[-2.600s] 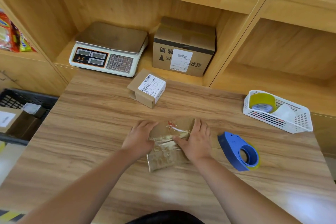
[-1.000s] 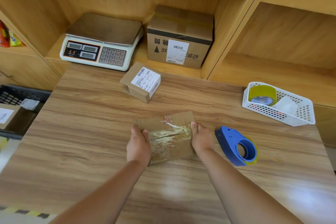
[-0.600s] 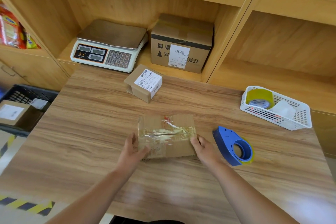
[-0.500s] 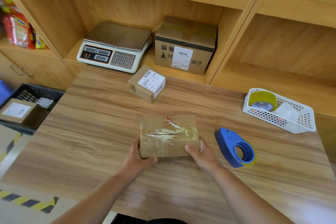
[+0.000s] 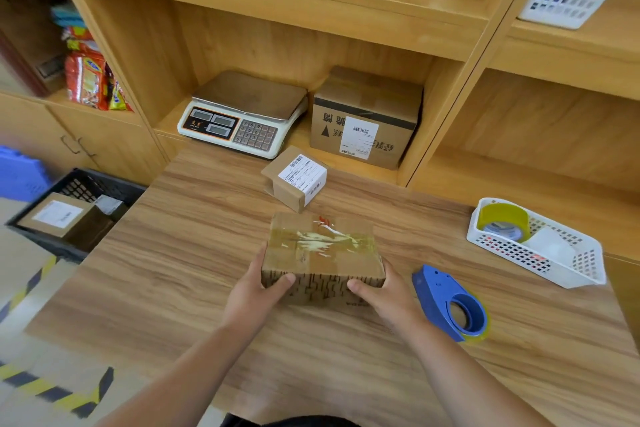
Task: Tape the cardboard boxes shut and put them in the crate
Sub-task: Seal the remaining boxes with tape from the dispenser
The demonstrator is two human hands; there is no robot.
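At nine o'clock, the black crate (image 5: 74,180) already holds one box (image 5: 57,215). The taped box (image 5: 322,253) sits mid-table, the left hand (image 5: 252,291) and right hand (image 5: 384,295) gripping its two sides, and it looks ready to go in. At twelve o'clock, a small box (image 5: 296,177) waits.

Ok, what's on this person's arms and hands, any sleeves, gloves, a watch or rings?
The left forearm and right forearm are bare as far as the picture shows, with no sleeve in sight. The left hand and right hand wear no gloves; no watch, bracelet or ring is visible.
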